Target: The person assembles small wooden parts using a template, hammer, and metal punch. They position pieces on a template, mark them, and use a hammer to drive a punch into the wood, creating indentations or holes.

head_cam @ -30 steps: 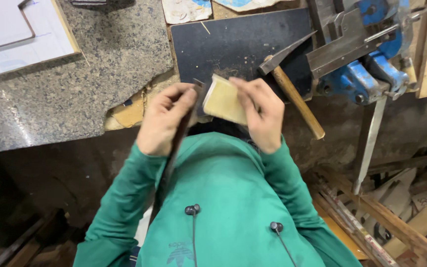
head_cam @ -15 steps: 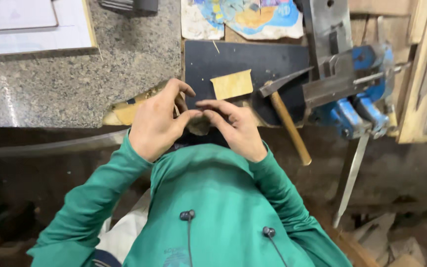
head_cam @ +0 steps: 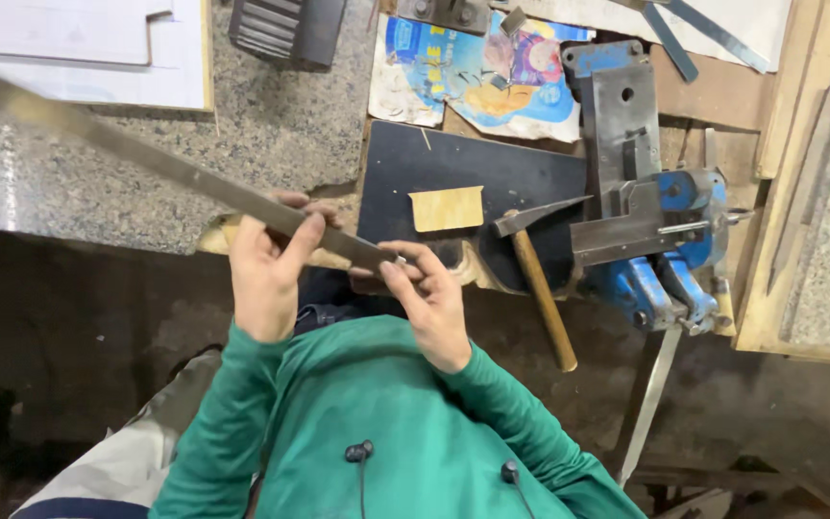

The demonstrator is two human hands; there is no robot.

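Since half a second ago I see a long flat metal strip come up into both hands: left hand wrapped around it, right hand pinching its near end, just left of the wooden-handled hammer; dull grey, straight, smooth

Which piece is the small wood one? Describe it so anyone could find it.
Start at the blue metal bench vise on the right. Left of it lies a black rectangular mat. On it sits the small tan wooden rectangle, the only pale flat piece there, just left of the wooden-handled hammer.
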